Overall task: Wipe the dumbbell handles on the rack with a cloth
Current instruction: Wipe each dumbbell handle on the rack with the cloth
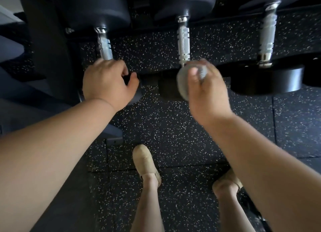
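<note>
Three black dumbbells with knurled silver handles lie on the rack: left handle (104,44), middle handle (183,40), right handle (268,34). My right hand (206,91) grips a grey cloth (184,82) bunched at the near end of the middle handle; the hand is blurred. My left hand (106,86) rests over the near head (135,91) of the left dumbbell, fingers curled round its edge, just below the left handle.
The rack's black upright (46,46) stands at the left. The right dumbbell's near head (267,80) juts out at the right. Black speckled rubber flooring (173,127) lies below. My two feet in tan shoes (145,162) stand close to the rack.
</note>
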A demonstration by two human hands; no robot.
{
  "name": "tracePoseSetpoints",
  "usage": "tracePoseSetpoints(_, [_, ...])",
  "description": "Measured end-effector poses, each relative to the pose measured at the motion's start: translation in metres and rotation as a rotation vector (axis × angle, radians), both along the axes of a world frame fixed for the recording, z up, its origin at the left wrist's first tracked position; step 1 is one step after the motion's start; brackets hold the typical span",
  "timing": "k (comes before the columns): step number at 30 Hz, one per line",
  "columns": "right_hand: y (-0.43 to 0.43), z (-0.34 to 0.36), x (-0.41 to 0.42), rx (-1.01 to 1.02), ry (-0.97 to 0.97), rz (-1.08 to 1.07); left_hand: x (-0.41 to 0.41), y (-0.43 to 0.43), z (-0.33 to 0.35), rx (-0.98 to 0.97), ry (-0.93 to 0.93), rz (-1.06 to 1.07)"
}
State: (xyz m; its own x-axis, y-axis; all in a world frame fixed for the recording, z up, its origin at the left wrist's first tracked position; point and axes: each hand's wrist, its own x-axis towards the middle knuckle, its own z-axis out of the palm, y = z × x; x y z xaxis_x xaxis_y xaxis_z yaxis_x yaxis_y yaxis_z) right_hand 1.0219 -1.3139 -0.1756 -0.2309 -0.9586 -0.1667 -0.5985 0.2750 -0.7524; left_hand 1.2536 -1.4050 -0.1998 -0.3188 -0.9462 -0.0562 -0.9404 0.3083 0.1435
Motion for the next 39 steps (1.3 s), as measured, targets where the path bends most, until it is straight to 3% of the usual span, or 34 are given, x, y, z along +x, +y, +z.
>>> tracePoseSetpoints(3, [0.001,-0.019,0.048,-0.056,0.394,0.420,-0.002,-0.002,-0.002,0.019,-0.018,0.010])
tracePoseSetpoints(6, [-0.005,-0.040,0.064,-0.060,0.562,0.457,-0.002,-0.002,-0.002,0.016,-0.030,0.037])
tracePoseSetpoints(11, [0.009,-0.037,0.020,-0.214,0.548,0.330,0.000,-0.001,-0.001,0.022,-0.020,0.033])
tracePoseSetpoints(16, [0.011,-0.024,-0.022,-0.031,0.441,0.127,0.001,-0.001,-0.004,-0.013,0.008,0.041])
tracePoseSetpoints(19, [0.001,-0.016,-0.013,-0.048,0.362,0.046,0.002,-0.001,-0.007,-0.028,0.019,0.027])
tracePoseSetpoints(23, [-0.019,-0.016,0.037,-0.079,0.614,0.162,0.002,0.000,-0.008,-0.030,0.028,0.019])
tracePoseSetpoints(28, [-0.053,-0.014,0.076,0.230,0.807,0.711,0.001,-0.001,-0.008,-0.015,-0.001,0.022])
tracePoseSetpoints(30, [-0.057,-0.008,0.071,0.252,0.831,0.774,0.002,0.000,-0.009,-0.030,0.001,0.013])
tracePoseSetpoints(35, [-0.030,0.004,0.006,0.058,0.631,0.408,0.005,-0.001,-0.011,-0.042,0.018,0.025])
tracePoseSetpoints(37, [-0.010,-0.003,-0.024,-0.026,0.399,0.180,0.004,-0.001,-0.010,-0.035,0.010,0.031])
tracePoseSetpoints(39, [0.003,-0.014,-0.042,0.047,0.186,-0.035,0.002,0.000,-0.009,-0.032,0.002,0.038])
